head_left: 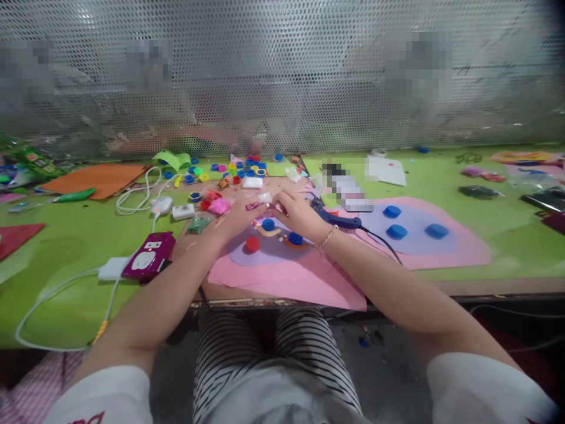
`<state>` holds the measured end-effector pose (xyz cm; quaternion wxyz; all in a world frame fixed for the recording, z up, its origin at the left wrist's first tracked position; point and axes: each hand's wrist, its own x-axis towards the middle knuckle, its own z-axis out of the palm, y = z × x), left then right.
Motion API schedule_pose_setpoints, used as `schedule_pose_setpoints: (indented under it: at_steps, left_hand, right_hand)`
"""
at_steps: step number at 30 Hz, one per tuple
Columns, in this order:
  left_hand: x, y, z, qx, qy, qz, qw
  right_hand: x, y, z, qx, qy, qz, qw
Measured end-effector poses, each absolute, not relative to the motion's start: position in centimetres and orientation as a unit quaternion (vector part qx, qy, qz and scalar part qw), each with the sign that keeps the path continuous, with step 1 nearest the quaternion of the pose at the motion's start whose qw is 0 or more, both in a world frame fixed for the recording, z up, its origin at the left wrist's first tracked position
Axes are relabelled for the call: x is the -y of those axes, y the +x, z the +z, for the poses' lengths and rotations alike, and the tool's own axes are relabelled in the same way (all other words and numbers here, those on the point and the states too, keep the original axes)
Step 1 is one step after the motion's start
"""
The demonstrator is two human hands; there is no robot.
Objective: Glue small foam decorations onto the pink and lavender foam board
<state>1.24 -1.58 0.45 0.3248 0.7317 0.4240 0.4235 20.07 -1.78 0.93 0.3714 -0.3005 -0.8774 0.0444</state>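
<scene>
My left hand [242, 215] and my right hand [296, 213] meet above the back of a pink sheet [282, 282]. Between their fingertips is a small pinkish-purple piece [258, 206], too small to make out well; both hands pinch it. Just below the fingers, on a lilac paper shape [241, 252], lie a red cap [252, 245], a blue cap [268, 224] and a second blue cap [295, 238] tipped beside an orange piece. A dark blue tool [342, 220] with a black cord rests right of my right hand.
Blue caps [396, 231] sit on another lilac and pink sheet at the right. Many coloured caps [251, 172] are scattered behind my hands. A magenta power socket [150, 256] with white cables lies at the left. A perforated metal screen [265, 76] stands along the back.
</scene>
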Motion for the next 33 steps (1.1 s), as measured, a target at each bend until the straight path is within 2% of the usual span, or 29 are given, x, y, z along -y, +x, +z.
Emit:
schedule_pose_setpoints:
  at_steps: [6, 19, 28, 33]
  left_hand:
    - [1.7, 1.2, 0.3, -0.4, 0.739, 0.438, 0.319]
    - [1.8, 1.2, 1.0, -0.403, 0.741, 0.431, 0.323]
    - [2.1, 1.4, 0.9, -0.42, 0.709, 0.441, 0.356]
    - [0.9, 0.9, 0.0, -0.484, 0.692, 0.448, 0.294]
  right_hand:
    - [1.6, 19.8, 0.9, 0.869, -0.31, 0.067, 0.379]
    - [0.9, 19.3, 0.5, 0.724, -0.337, 0.41, 0.441]
    - [-0.3, 19.9, 0.1, 0.637, -0.33, 0.483, 0.502]
    - [-0.5, 20.3, 0.6, 0.572, -0.321, 0.503, 0.563]
